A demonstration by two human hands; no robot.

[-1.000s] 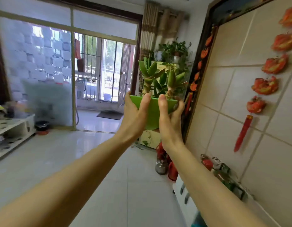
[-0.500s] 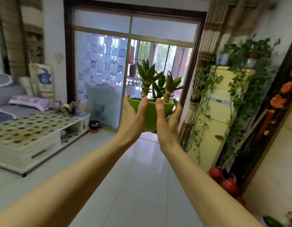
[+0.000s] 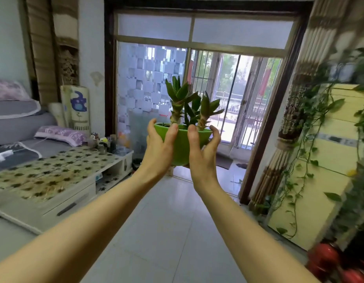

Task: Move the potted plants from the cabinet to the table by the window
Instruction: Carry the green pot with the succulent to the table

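I hold a bright green pot (image 3: 182, 147) with spiky succulent plants (image 3: 188, 103) out in front of me at chest height. My left hand (image 3: 159, 150) grips the pot's left side, thumb up near the rim. My right hand (image 3: 203, 156) grips the right side, its fingers curled round the far wall. The pot stays upright. A low white table (image 3: 79, 180) with a patterned top stands at the left, near the glass door.
A yellow cabinet (image 3: 324, 160) draped with trailing vines stands at the right, with red jugs (image 3: 328, 260) on the floor beside it. A grey sofa with purple pillows lies at far left. Small items crowd the table's far end. The tiled floor runs ahead to the sliding door.
My view has swung left, away from the tiled wall, bringing the low table and sofa into sight. Both hands keep the same hold on the pot.
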